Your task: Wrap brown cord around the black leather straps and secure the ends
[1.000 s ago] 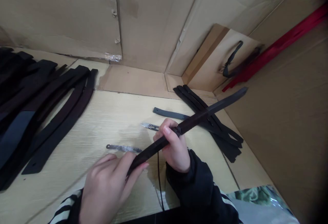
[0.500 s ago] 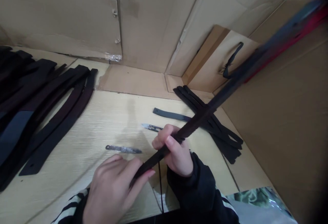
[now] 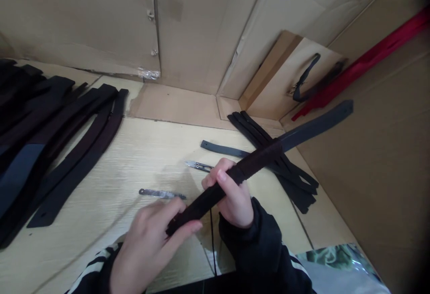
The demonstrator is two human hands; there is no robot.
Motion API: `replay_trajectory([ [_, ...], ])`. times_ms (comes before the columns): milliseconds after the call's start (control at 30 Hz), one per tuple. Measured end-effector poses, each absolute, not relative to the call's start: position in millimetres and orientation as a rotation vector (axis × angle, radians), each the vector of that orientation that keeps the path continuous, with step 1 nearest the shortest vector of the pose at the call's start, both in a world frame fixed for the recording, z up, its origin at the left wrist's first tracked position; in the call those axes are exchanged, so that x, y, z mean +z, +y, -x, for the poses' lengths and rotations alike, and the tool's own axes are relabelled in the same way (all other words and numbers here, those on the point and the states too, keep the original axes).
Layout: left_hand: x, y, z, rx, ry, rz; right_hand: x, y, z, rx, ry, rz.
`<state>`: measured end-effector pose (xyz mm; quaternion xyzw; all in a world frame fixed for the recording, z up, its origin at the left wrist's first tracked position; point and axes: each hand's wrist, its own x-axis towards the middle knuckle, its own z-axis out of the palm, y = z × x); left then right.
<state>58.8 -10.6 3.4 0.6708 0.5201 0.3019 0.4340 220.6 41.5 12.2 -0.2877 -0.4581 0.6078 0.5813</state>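
Our left hand (image 3: 148, 249): curled closed around the strap's lower end.
Our right hand (image 3: 233, 200): closed firmly around its wrapped middle.
Our dark strap (image 3: 258, 162): held aslant, clear above the wooden table (image 3: 110, 186).
Nearby: thread snips (image 3: 198, 165) just beyond our right hand.

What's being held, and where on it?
A long flat black strap: right hand closes around its wrapped middle, left hand holds the wrapped lower end.
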Motion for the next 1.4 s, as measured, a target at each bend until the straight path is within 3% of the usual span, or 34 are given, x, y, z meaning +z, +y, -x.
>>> replay_trajectory([
  [100, 1, -13, -58, 0.399, 0.826, -1.297, 11, 41, -220, 1.435, -1.088, 0.596],
  [167, -1, -15, -60, 0.316, 0.766, -1.158, 12, 42, -219, 1.464, -1.083, 0.558],
  [367, 0, -17, -64, 0.741, 1.499, -1.749, 14, 43, -216, 1.429, -1.082, 0.779],
  [433, 4, -17, -63, 0.751, 1.551, -1.818, 13, 42, -217, 1.408, -1.116, 0.822],
  [600, 13, -18, -57, 0.371, 0.706, -0.995, 8, 41, -223, 1.496, -1.202, 0.584],
  [667, 14, -19, -56, 0.360, 0.617, -0.770, 8, 41, -223, 1.496, -1.190, 0.530],
  [933, 7, -18, -54, 0.777, 1.524, -1.677, 12, 43, -216, 1.437, -1.084, 0.750],
  [1167, 8, -16, -56, 0.349, 0.612, -0.846, 6, 43, -219, 1.536, -1.140, 0.566],
  [1400, 9, -20, -65, 0.679, 1.218, -1.396, 7, 44, -215, 1.569, -1.119, 0.702],
])
